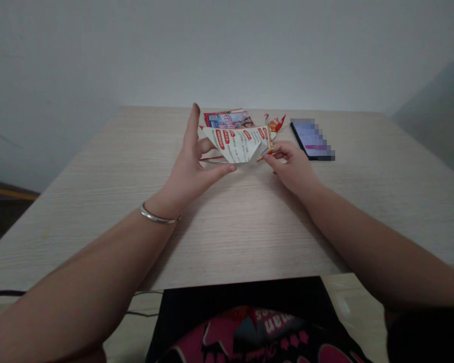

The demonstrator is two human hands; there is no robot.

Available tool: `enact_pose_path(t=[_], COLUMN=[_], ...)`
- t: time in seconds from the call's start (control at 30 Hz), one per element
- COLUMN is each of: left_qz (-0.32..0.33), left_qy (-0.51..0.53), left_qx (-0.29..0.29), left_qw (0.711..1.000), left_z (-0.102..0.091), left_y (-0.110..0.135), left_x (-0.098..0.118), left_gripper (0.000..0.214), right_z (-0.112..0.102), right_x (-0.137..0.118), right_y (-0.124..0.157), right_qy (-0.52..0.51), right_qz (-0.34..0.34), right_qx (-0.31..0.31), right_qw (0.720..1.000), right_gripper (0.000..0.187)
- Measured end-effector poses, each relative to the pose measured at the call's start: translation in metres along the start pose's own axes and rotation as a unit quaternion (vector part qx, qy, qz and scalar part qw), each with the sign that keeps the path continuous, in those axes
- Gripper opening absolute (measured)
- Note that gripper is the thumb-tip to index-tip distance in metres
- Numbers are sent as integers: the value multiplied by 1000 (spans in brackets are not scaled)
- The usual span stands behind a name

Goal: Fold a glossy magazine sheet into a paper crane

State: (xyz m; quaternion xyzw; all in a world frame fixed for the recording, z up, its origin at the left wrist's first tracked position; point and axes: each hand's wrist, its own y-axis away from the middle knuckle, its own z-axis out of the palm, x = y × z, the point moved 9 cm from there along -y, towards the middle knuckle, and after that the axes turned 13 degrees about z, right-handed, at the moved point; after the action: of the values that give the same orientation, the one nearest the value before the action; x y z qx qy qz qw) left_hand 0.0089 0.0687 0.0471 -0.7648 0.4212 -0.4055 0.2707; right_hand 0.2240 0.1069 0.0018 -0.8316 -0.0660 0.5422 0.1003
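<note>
A folded sheet of printed paper, white with red labels and small text, is held up a little above the table between both hands. My left hand supports its left side and lower edge, with the thumb along the bottom and one finger pointing up. At the paper's right corner, my right hand pinches the folded edge between thumb and fingers. Part of the left fingers is hidden behind the sheet. A silver bangle circles my left wrist.
Behind the paper lie colourful printed leaflets and a red-orange folded paper piece. A smartphone with a lit, blurred screen rests to the right. The pale wooden table meets a wall at the back. Dark cables hang below its front edge.
</note>
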Motion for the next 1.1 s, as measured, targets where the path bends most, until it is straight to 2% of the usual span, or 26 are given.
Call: enact_pose_path(t=[0.1,0.23,0.3,0.37,0.47,0.53,0.63,0.77,1.1], left_qz=[-8,14,37,64,105,128,147,153,118], left_qy=[7,-58,-109,-155,-200,-221,-252,-267,-253], left_qx=[-27,-46,-95,-174,-277,-311,-328,-341,-402], left_qw=[1000,997,989,970,934,915,899,888,872], left_z=[6,6,11,22,38,44,49,53,57], left_y=[2,0,-3,-4,-2,0,1,4,12], left_x=[-2,3,10,16,24,31,39,46,47], left_gripper=[92,86,77,65,45,34,32,37,38], right_z=[-4,5,7,8,16,23,30,31,30], right_x=[13,26,29,28,23,18,12,15,25], right_y=[-5,-6,-5,-3,0,1,2,0,-4], right_qy=[-27,-112,-148,-170,-200,-210,-205,-150,-109], right_qz=[42,116,147,166,182,183,169,167,179], right_qx=[13,-30,-35,-35,-67,-103,-133,-133,-138], right_qw=[999,986,977,971,960,955,955,965,968], right_gripper=[14,22,35,46,45,39,36,42,56])
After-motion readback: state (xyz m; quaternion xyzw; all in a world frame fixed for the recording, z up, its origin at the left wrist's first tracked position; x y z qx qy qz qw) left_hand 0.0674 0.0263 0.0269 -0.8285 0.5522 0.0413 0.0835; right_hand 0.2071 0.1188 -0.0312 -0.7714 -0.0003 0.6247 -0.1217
